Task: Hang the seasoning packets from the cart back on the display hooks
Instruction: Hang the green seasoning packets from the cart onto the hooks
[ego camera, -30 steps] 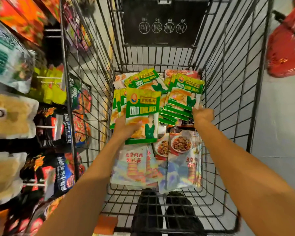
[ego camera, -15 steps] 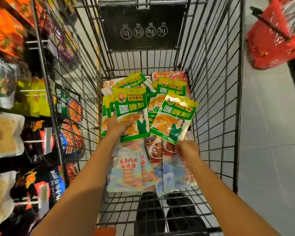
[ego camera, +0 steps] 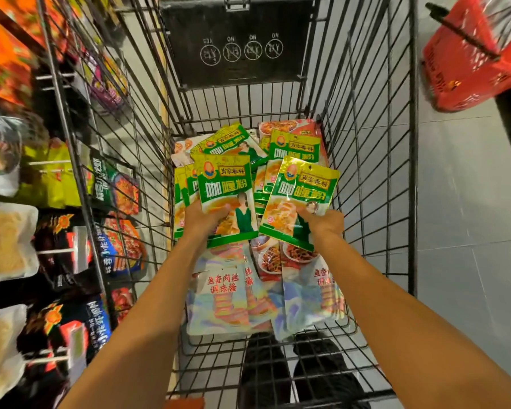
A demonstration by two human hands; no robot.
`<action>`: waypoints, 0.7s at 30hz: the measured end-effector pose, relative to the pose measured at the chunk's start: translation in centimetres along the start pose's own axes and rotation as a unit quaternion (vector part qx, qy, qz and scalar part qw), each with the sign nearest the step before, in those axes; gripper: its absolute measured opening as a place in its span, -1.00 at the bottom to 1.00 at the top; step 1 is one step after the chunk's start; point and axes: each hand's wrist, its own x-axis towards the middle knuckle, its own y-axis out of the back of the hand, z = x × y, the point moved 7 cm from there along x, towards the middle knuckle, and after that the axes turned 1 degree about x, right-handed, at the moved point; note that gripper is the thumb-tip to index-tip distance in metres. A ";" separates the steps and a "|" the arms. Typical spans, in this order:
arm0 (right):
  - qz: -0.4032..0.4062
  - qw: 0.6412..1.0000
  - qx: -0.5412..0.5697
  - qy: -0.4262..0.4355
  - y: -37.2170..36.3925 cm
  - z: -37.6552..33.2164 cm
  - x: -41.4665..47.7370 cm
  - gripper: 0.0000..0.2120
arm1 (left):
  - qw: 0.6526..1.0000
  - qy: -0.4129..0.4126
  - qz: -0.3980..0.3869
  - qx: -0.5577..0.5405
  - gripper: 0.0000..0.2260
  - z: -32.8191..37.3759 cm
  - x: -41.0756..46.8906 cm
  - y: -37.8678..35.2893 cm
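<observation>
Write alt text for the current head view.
A person's left hand holds a fanned stack of green packets and the right hand holds a single green packet, inside a wire cart seen from above. On the cart floor lie pale packets; stocked display hooks line the left, a red basket sits upper right.

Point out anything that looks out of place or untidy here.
The seasoning packets lie jumbled and overlapping in the cart, at mixed angles, not on the display hooks. The left hand and right hand each hold green ones. Nothing looks torn or spilled.
</observation>
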 end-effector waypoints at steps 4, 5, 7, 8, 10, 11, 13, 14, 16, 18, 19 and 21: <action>-0.057 0.992 0.113 -0.008 0.1 -0.2 -1.5 -0.66 | 1.000 0.018 -0.015 -0.020 -0.74 0.0 -0.5 0.3; -0.073 0.989 0.128 -0.003 0.2 -0.4 -1.9 -0.66 | 0.999 0.020 -0.024 -0.024 -0.72 0.1 -0.9 0.4; -0.088 0.987 0.135 0.012 0.6 -0.9 -2.9 -0.69 | 0.999 0.026 -0.035 -0.026 -0.64 0.6 -1.8 0.7; -0.088 0.987 0.131 0.019 1.0 -1.4 -3.5 -0.70 | 0.999 0.027 -0.033 -0.023 -0.61 0.9 -2.3 1.0; -0.092 0.986 0.131 0.036 1.8 -2.6 -4.5 -0.71 | 0.999 0.025 -0.023 -0.017 -0.57 1.9 -3.6 1.8; -0.102 0.984 0.137 0.047 2.2 -3.4 -5.1 -0.72 | 1.000 0.019 -0.017 -0.014 -0.59 2.6 -4.4 2.4; -0.130 0.977 0.158 0.065 2.9 -5.5 -6.5 -0.74 | 1.000 -0.003 -0.003 -0.016 -0.72 4.7 -6.4 4.0; -0.143 0.973 0.163 0.075 3.2 -6.8 -7.5 -0.68 | 1.000 -0.013 0.006 -0.019 -0.78 5.8 -7.4 5.0; -0.166 0.969 0.151 0.104 3.9 -9.9 -9.8 -0.47 | 0.999 -0.036 0.029 -0.027 -0.83 8.1 -9.8 7.2; -0.199 0.961 0.133 0.137 4.3 -13.3 -12.5 -0.33 | 0.995 -0.064 0.065 -0.049 -0.88 10.6 -12.3 10.0; -0.219 0.955 0.121 0.157 4.4 -15.0 -14.1 -0.34 | 0.991 -0.077 0.087 -0.064 -0.89 11.8 -13.7 11.6; -0.263 0.939 0.100 0.200 4.4 -18.5 -18.1 -0.46 | 0.981 -0.111 0.128 -0.097 -0.86 14.4 -16.9 14.8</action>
